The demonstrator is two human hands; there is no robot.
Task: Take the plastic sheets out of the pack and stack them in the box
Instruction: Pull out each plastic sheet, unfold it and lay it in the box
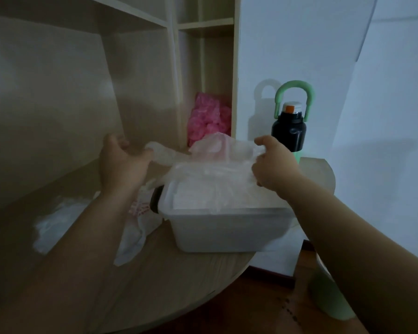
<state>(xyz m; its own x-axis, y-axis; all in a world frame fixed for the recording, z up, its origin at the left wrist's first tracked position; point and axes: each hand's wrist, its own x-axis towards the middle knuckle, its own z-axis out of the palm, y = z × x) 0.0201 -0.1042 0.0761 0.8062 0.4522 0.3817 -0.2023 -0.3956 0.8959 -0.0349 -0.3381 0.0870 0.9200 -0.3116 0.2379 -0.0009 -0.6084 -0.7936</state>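
A thin clear plastic sheet [203, 162] is stretched between my two hands above a white plastic box [227, 227] on the desk. My left hand [121, 162] pinches the sheet's left end. My right hand [273, 165] grips its right end over the box's far right corner. Inside the box lies a white stack of sheets [203, 198]. The pack [135, 227], a white bag with red print, lies limp on the desk left of the box, partly under my left forearm.
A crumpled clear plastic pile [51, 227] lies on the wooden desk [167, 285] at the left. A black bottle with a green handle [290, 131] stands behind the box. Pink plastic [208, 116] fills a shelf compartment. The desk's rounded edge drops to the floor at the right.
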